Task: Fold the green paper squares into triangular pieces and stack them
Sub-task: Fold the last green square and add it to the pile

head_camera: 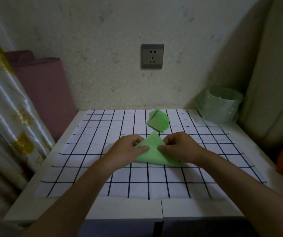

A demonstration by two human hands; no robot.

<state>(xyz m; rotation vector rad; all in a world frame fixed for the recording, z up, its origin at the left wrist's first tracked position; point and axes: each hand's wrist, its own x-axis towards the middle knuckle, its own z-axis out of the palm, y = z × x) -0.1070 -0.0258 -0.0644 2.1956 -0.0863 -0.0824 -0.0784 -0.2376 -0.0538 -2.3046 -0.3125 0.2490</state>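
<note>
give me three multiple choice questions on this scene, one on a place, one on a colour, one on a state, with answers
1. Where is the stack of folded triangles?
A. beyond the paper, farther from the person
B. at the cloth's near edge
C. under a forearm

2. What colour are the grid lines on the cloth?
A. red
B. dark
C. yellow

3. What are the left hand and right hand doing?
A. both hang idle
B. only the left touches the paper
C. both pinch the paper

Answers:
1 A, the stack lies on the cloth behind the paper.
2 B, dark lines cross the white cloth.
3 C, thumb and fingers of each hand grip the green sheet.
</note>
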